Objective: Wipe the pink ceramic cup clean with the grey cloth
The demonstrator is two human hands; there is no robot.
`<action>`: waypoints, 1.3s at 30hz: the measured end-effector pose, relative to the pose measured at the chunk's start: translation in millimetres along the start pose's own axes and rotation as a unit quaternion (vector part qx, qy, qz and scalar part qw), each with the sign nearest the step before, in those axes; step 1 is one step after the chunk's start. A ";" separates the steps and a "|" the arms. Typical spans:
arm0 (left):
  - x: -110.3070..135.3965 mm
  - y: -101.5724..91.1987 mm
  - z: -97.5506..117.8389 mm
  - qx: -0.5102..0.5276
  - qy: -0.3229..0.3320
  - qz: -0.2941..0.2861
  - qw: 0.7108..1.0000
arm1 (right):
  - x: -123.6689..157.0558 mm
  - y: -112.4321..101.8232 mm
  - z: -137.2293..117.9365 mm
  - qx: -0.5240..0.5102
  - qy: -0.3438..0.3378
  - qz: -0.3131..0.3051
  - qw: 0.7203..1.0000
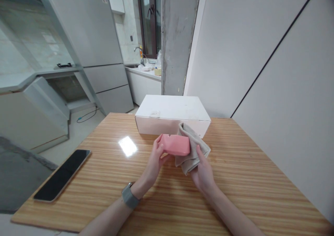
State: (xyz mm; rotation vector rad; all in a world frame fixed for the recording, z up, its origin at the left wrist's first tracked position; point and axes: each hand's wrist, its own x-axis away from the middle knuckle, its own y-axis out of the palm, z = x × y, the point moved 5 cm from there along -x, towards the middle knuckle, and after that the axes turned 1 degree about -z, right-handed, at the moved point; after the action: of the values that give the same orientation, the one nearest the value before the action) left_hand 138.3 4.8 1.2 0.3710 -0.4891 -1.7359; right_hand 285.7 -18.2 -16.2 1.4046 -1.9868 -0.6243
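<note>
Left hand (156, 156) grip pinches pink case (175, 144) end; right hand (203, 171) grip holds soft cloth (191, 149); case looks light, rigid, smooth

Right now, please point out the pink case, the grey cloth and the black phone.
pink case (175, 144): head view, middle of its front face.
grey cloth (191, 152): head view, fold beside the case.
black phone (63, 174): head view, centre of its dark screen.
</note>
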 end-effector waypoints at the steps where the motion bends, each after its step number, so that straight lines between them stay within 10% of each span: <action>1: -0.3 0.1 0.7 0.003 -0.001 -0.010 1.000 | -1.5 -0.6 -2.8 -0.007 0.006 0.007 1.000; 12: 1.3 9.5 -8.0 0.079 -0.037 -0.138 0.987 | 3.5 9.7 -9.4 0.006 0.010 -0.041 0.999; 29: -1.7 -1.9 7.0 -0.064 0.047 0.035 0.996 | 10.8 0.6 4.1 0.017 -0.009 0.007 1.000; 39: -3.8 -1.0 -5.1 0.006 -0.017 -0.047 0.999 | -6.4 -1.0 -9.2 -0.016 -0.003 0.045 0.999</action>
State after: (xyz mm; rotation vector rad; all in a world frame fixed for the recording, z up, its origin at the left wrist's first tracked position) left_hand 140.8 8.1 -3.7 0.3794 -0.5147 -1.8338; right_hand 294.4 -12.6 -11.9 1.2874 -2.0237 -0.6179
